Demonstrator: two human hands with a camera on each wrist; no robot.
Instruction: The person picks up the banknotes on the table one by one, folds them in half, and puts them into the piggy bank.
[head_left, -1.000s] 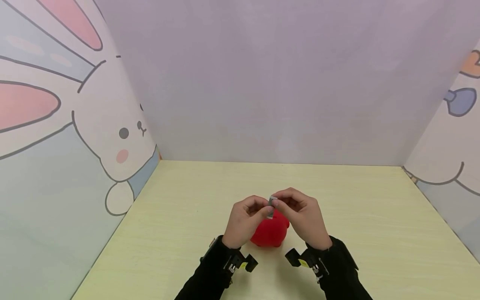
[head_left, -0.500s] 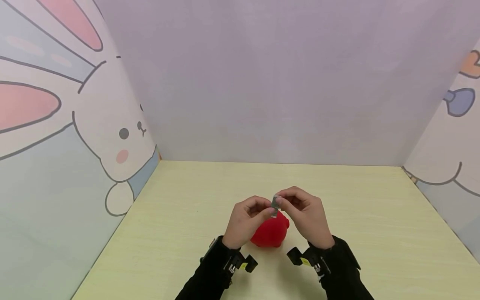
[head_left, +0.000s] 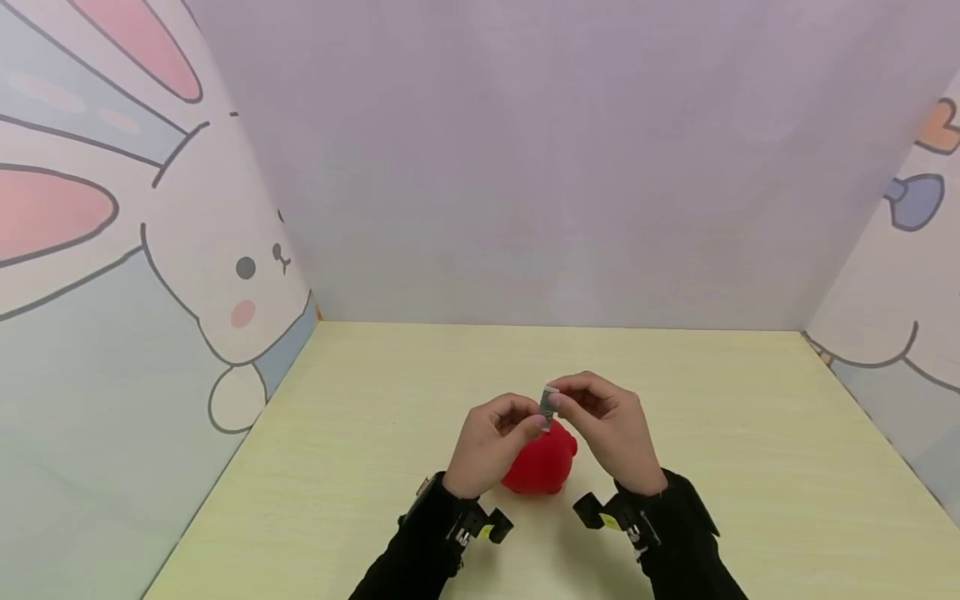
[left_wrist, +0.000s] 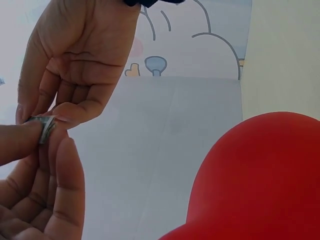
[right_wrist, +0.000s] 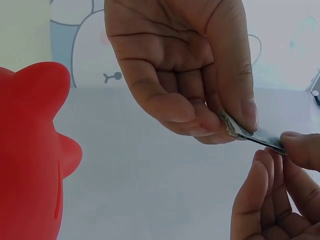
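Observation:
A small folded banknote (head_left: 548,402) is held up between both hands above the table. My left hand (head_left: 487,450) pinches its lower end between thumb and fingers. At the upper end, my right hand (head_left: 618,429) pinches it the same way. The right wrist view shows the banknote (right_wrist: 257,137) as a thin strip with layered edges. Behind and below the hands stands a red piggy bank (head_left: 538,465), touched by neither hand. A narrow slot (right_wrist: 58,190) shows on its red surface in the right wrist view. Fingers hide part of the note.
The pale yellow wooden table (head_left: 375,400) runs back to a plain lilac-grey wall (head_left: 555,167). Side panels with a cartoon rabbit (head_left: 225,275) on the left bound the space. A small camera is strapped to each black sleeve (head_left: 420,542).
My right hand has shifted slightly right and up, so more of the folded banknote shows between the hands. The left hand and the piggy bank stay nearly where they were.

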